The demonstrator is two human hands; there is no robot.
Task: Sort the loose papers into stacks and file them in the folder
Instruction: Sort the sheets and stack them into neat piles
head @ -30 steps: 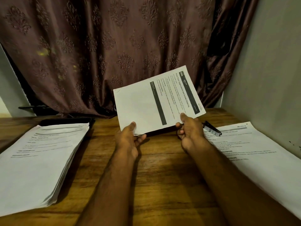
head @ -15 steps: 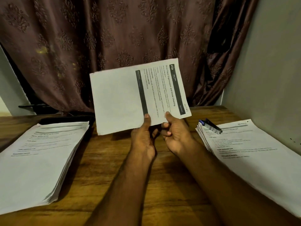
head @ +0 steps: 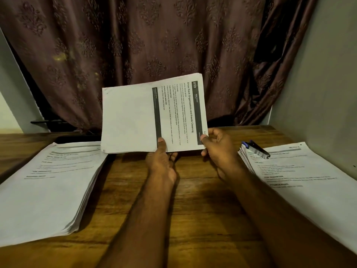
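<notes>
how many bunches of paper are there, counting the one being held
3. One stack lies on the table's left, one stack on its right under a pen, and one bunch is held up by both hands. No others show.

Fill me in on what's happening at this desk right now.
A person is sorting papers at a wooden table. Both hands hold a thin sheaf of printed sheets upright above the table: the left hand pinches its bottom edge, the right hand its lower right corner. A thick paper stack lies to the left, and another stack to the right with a pen on top. No folder is clearly visible.
</notes>
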